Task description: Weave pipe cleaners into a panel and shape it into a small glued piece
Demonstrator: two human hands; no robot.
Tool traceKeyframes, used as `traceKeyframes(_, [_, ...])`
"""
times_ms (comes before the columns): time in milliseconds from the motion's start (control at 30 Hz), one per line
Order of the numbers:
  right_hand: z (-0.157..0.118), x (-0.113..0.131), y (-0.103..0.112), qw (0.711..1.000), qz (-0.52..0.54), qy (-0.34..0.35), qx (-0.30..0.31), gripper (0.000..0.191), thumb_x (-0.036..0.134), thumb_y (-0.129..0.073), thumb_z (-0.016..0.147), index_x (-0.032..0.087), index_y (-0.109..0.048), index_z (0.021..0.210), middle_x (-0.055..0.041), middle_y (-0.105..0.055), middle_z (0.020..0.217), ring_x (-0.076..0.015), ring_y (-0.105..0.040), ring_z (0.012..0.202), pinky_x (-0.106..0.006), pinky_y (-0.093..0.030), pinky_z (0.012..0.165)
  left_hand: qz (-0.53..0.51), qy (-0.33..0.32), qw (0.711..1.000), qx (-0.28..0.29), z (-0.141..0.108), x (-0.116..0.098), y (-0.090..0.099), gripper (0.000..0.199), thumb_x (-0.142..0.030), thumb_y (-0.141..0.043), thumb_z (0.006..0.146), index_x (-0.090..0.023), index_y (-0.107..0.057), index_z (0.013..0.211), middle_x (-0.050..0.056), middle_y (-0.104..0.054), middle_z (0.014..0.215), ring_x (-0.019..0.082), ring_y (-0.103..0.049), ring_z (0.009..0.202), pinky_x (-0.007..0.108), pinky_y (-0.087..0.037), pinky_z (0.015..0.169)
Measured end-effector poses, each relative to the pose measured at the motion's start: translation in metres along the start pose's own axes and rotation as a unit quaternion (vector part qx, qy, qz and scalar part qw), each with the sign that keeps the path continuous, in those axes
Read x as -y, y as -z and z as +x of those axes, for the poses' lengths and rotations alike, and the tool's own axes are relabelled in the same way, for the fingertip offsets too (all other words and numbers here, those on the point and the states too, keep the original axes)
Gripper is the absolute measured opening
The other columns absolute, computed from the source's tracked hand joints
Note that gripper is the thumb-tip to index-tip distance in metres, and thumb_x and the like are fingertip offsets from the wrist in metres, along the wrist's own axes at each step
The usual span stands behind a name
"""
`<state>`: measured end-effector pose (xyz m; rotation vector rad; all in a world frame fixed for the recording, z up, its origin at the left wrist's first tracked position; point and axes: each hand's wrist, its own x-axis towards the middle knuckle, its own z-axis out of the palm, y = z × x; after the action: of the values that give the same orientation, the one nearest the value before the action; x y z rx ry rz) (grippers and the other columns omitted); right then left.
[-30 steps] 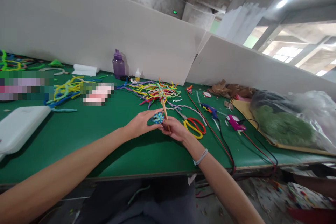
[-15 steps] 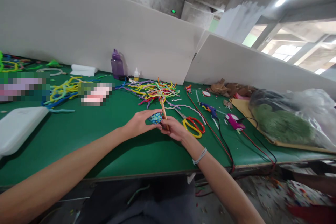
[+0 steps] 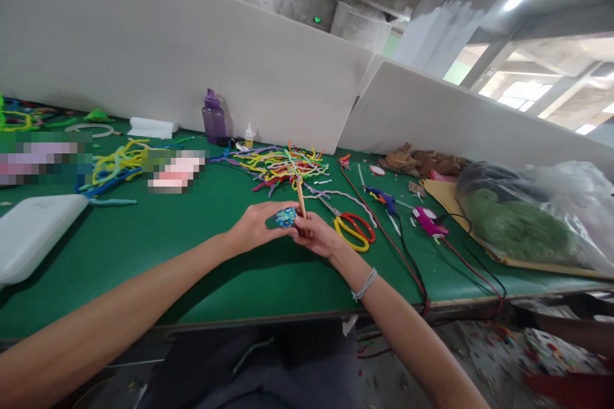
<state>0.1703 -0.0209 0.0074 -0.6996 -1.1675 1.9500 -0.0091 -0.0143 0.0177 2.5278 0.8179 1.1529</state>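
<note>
Between my hands, above the green table (image 3: pixel 192 281), is a small blue piece with yellow-green patterning (image 3: pixel 284 217). My left hand (image 3: pixel 254 225) grips it from the left, thumb below and fingers above. My right hand (image 3: pixel 316 234) is closed on a thin wooden stick (image 3: pixel 301 197), which points up and away, and its fingertips meet the right side of the blue piece. Just right of my right hand lie scissors with red and yellow handles (image 3: pixel 355 231). Beyond the hands is a pile of multicoloured fuzzy strands (image 3: pixel 288 166).
A purple bottle (image 3: pixel 213 118) and a small glue bottle (image 3: pixel 249 136) stand at the back. On the right are a blue glue gun (image 3: pixel 382 200), a magenta device (image 3: pixel 429 222), cables and a plastic bag (image 3: pixel 522 223). A white case (image 3: pixel 38 236) lies left.
The blue piece has turned slightly between my fingers, and the stick's upper end has shifted a little to the right. Both hands keep their hold.
</note>
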Motion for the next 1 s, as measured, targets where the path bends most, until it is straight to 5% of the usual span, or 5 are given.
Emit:
traceKeyframes(167, [-0.004,0.009,-0.003,0.994,-0.102,0.018,-0.046,0.032,0.041,-0.067,0.066,0.015,-0.056,0.083,0.0031,-0.049,0.058,-0.0052,-0.040,0.048,-0.016,-0.023,0.040,-0.027,0.053,0.998,-0.010,0.002,0.000,0.003,0.058,-0.046,-0.062,0.070,-0.019,-0.050,0.120,0.007,-0.063,0.111,0.020,-0.061,0.096,0.030,-0.047,0.086])
traceKeyframes(367, [-0.010,0.024,-0.008,0.912,-0.323,0.224,-0.116,0.038,0.028,-0.071,0.063,0.020,-0.062,0.100,-0.0017,-0.059,0.087,-0.0138,-0.052,0.078,-0.026,-0.043,0.070,-0.083,0.129,0.988,-0.011,0.003,0.007,0.006,0.054,-0.043,-0.065,0.068,-0.018,-0.055,0.115,0.006,-0.065,0.105,0.021,-0.063,0.087,0.030,-0.050,0.077])
traceKeyframes(567, [-0.008,0.018,-0.012,0.941,-0.278,0.169,-0.089,0.047,0.031,-0.067,0.067,0.023,-0.057,0.112,-0.0004,-0.058,0.084,-0.0096,-0.049,0.062,-0.021,-0.041,0.054,-0.186,0.146,0.971,0.027,0.005,0.010,0.001,0.051,-0.038,-0.062,0.071,-0.018,-0.054,0.117,0.005,-0.065,0.105,0.020,-0.061,0.088,0.031,-0.050,0.077])
traceKeyframes(767, [-0.006,0.011,-0.009,0.949,-0.254,0.160,-0.095,0.043,0.032,-0.065,0.069,0.019,-0.057,0.109,0.0015,-0.055,0.070,-0.0060,-0.042,0.051,-0.018,-0.033,0.044,-0.118,0.155,0.980,0.038,0.005,0.006,0.002,0.047,-0.040,-0.062,0.070,-0.017,-0.059,0.111,0.001,-0.068,0.089,0.015,-0.061,0.072,0.024,-0.049,0.065])
traceKeyframes(1000, [-0.004,0.007,-0.010,0.962,-0.195,0.158,-0.106,0.038,0.028,-0.068,0.066,0.020,-0.059,0.102,0.0036,-0.051,0.065,-0.0045,-0.040,0.049,-0.017,-0.028,0.041,-0.138,0.154,0.977,0.045,0.008,0.001,0.004,0.051,-0.041,-0.064,0.069,-0.021,-0.056,0.115,0.003,-0.065,0.105,0.019,-0.061,0.088,0.029,-0.049,0.077])
